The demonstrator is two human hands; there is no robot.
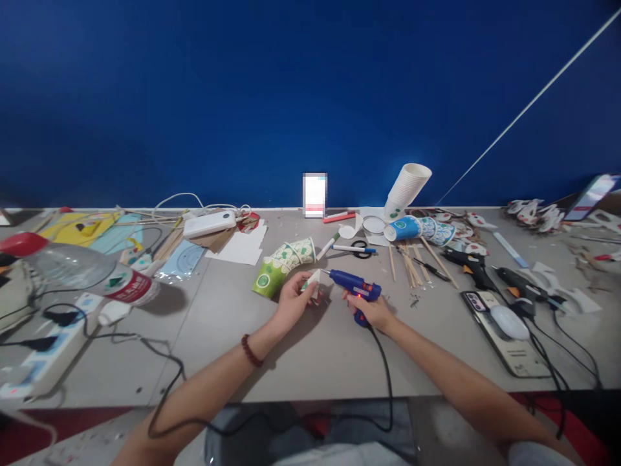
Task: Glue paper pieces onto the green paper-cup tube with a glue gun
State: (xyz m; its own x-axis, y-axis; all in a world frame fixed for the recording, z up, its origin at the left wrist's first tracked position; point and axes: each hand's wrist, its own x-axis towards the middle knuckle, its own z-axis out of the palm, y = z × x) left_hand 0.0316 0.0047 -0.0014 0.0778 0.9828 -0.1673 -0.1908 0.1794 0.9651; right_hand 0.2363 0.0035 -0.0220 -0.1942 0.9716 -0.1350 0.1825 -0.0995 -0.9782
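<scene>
Near the middle of the table my left hand (294,299) pinches a small white paper piece (313,281) with some green on it. To its right, my right hand (369,309) is wrapped round the handle of a blue glue gun (350,283), on which a red light glows. The gun's metal nozzle points left, close to the paper piece; whether they touch is too small to tell. Just behind my left hand lies a curved row of green and patterned paper cups (272,275). The gun's black cord hangs down over the front table edge.
Stacked white cups (407,188), blue cups (405,228), scissors (361,249) and wooden sticks (411,268) lie behind. At right are more glue guns (468,266) and a phone (504,343); at left, a bottle (87,268) and a power strip (58,349). A cord crosses my left forearm.
</scene>
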